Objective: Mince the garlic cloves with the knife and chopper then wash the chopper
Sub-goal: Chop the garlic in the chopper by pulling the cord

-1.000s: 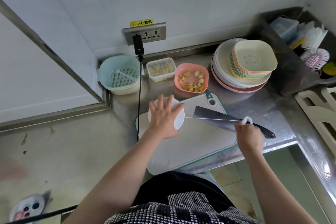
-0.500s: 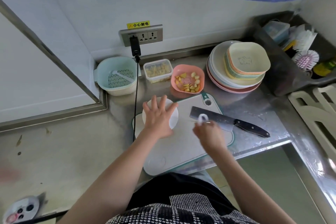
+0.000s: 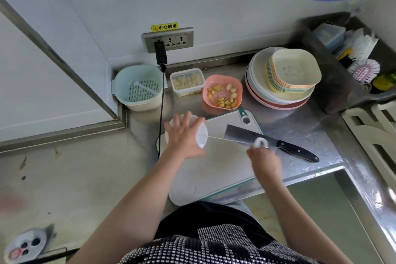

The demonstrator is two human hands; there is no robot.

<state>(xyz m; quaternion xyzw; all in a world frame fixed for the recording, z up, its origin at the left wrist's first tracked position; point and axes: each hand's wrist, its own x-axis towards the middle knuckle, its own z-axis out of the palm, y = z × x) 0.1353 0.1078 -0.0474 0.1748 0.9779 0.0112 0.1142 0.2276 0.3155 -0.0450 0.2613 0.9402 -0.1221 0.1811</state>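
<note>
Head view: a person stands at a steel tabletop (image 3: pixel 304 128), both hands over a cutting board (image 3: pixel 222 165).
Chopper: a white pull-cord chopper (image 3: pixel 202 135) sits at the board's far left corner, its cord (image 3: pixel 227 140) drawn out taut to the right.
Left hand: the left hand (image 3: pixel 184 138) lies flat on the chopper lid, fingers (image 3: pixel 187 117) spread and straight, pressing it down.
Right hand: the right hand (image 3: pixel 264 158) pinches the cord's ring (image 3: pixel 260 142), curled around it.
Knife: the knife (image 3: pixel 267 141) lies on the board's right edge, untouched.
Garlic: cloves and cut pieces wait in the pink bowl (image 3: pixel 222 94).
Handling: the chopper looks light, smooth plastic and likely to slide, so it wants firm downward pressure on the lid; the thin cord should only be pulled by its ring.
</note>
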